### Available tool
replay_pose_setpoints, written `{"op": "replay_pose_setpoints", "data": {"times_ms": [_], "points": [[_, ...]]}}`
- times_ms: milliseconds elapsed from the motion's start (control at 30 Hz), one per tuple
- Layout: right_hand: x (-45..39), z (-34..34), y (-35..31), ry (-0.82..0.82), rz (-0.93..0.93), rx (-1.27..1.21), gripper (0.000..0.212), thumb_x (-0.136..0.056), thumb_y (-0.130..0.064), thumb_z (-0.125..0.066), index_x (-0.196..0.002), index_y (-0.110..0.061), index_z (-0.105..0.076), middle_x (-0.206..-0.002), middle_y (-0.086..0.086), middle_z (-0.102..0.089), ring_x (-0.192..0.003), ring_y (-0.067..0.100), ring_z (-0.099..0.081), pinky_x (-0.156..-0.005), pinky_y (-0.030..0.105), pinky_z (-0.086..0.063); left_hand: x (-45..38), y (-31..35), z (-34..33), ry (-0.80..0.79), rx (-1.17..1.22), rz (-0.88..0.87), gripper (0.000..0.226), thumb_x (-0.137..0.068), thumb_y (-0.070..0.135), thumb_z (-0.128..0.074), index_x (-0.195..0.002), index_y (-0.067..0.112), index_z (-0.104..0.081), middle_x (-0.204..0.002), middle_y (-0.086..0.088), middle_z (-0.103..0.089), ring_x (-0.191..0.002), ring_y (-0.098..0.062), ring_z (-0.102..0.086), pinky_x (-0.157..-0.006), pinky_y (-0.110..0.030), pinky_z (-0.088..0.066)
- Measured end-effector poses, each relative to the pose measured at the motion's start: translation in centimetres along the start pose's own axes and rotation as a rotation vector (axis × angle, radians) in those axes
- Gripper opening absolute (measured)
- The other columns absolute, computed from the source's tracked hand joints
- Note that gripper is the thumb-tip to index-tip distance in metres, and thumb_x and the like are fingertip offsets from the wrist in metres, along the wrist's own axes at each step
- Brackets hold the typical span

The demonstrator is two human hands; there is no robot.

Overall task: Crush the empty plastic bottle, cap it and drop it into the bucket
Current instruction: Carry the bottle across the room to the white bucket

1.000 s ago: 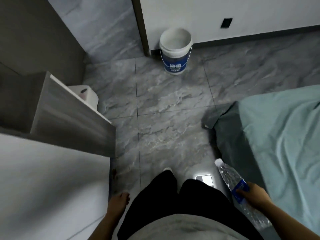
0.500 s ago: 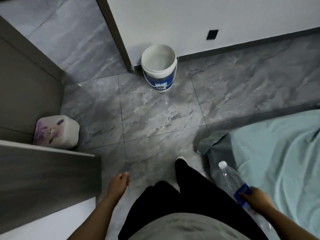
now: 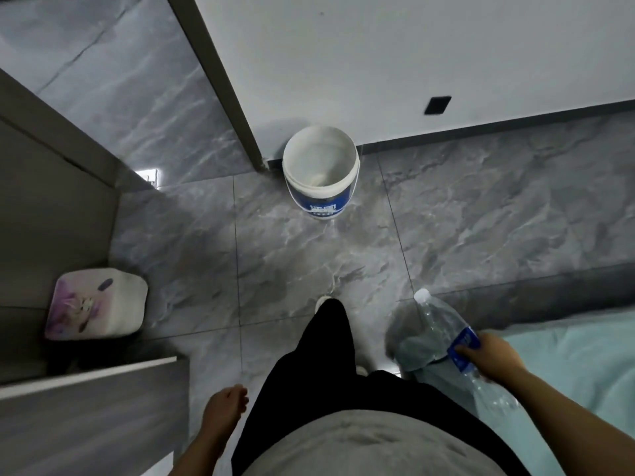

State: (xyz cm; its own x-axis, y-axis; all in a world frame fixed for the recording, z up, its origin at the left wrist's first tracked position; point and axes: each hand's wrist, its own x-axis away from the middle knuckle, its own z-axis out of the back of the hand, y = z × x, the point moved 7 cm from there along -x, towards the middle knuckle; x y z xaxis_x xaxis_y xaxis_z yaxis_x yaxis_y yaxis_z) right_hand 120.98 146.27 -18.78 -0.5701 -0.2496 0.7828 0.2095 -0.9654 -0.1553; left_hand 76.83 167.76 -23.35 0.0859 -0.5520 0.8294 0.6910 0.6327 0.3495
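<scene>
1. While the grey tiled floor [image 3: 309, 262] is viewed from above, a clear plastic bottle [image 3: 443, 331] is gripped around its blue label [image 3: 464, 345] by the right hand [image 3: 488, 355], fingers curled closed on it.
2. A white cap [image 3: 422, 295] is seen on the bottle's neck, which is pointed forward, away from the person.
3. No dent can be made out in the bottle.
4. The left hand [image 3: 225, 408] is held loosely curled and empty beside the black trouser leg [image 3: 319, 355].
5. An open white bucket [image 3: 321, 171] is stood upright against the wall [image 3: 378, 63], well apart from the bottle.
6. A teal bedsheet [image 3: 584, 372] is seen at right.
</scene>
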Motion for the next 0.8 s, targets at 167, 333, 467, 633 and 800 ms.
{"op": "replay_pose_setpoints", "data": {"times_ms": [167, 333, 467, 633, 800], "points": [[-2.5, 1.4, -2.8, -0.085, -0.077, 0.028, 0.029, -0.085, -0.019, -0.060, -0.058, -0.023, -0.052, -0.073, 0.017, -0.067, -0.063, 0.026, -0.058, -0.069, 0.039, -0.052, -3.3, 10.7, 0.4, -0.025, 0.000, -0.081, 0.029, -0.088, 0.017, -0.049, -0.063, 0.009, -0.063, -0.071, -0.013, -0.064, -0.067, -0.026, -0.057, -0.067, -0.034, -0.043], [-5.6, 4.2, -4.9, -0.116, -0.121, 0.013, 0.020, -0.086, -0.018, -0.060, -0.067, -0.012, -0.057, -0.075, 0.018, -0.066, -0.058, 0.025, -0.058, -0.067, 0.032, -0.047, -6.7, 21.3, 0.0, -0.059, -0.046, -0.128, 0.025, -0.088, 0.015, -0.048, -0.069, 0.007, -0.062, -0.079, -0.017, -0.063, -0.074, -0.028, -0.057, -0.075, -0.038, -0.043], [-8.8, 6.6, -7.2, -0.134, -0.132, 0.037, 0.015, -0.086, -0.019, -0.062, -0.076, -0.008, -0.058, -0.084, 0.020, -0.068, -0.073, 0.027, -0.062, -0.067, 0.029, -0.041, -9.0, 28.2, -1.1, -0.064, -0.068, -0.169, 0.027, -0.090, 0.020, -0.047, -0.071, 0.010, -0.064, -0.084, -0.017, -0.066, -0.079, -0.030, -0.060, -0.086, -0.046, -0.049], [-14.7, 10.9, -12.1, -0.112, -0.128, 0.056, 0.023, -0.083, -0.024, -0.064, -0.086, -0.002, -0.066, -0.095, 0.025, -0.070, -0.094, 0.035, -0.065, -0.071, 0.033, -0.041, -11.2, 32.8, -2.4, -0.066, -0.091, -0.133, 0.026, -0.091, 0.018, -0.045, -0.076, 0.004, -0.062, -0.085, -0.019, -0.064, -0.079, -0.029, -0.058, -0.080, -0.041, -0.046], [-20.4, 16.2, -21.2, -0.115, 0.015, -0.006, 0.024, -0.086, -0.022, -0.063, -0.068, -0.011, -0.051, -0.094, 0.027, -0.067, -0.089, 0.035, -0.063, -0.067, 0.031, -0.037, -12.9, 35.0, -3.1, -0.089, -0.045, -0.014, 0.027, -0.091, 0.015, -0.044, -0.073, 0.003, -0.061, -0.085, -0.020, -0.062, -0.078, -0.027, -0.055, -0.076, -0.037, -0.039]]}}
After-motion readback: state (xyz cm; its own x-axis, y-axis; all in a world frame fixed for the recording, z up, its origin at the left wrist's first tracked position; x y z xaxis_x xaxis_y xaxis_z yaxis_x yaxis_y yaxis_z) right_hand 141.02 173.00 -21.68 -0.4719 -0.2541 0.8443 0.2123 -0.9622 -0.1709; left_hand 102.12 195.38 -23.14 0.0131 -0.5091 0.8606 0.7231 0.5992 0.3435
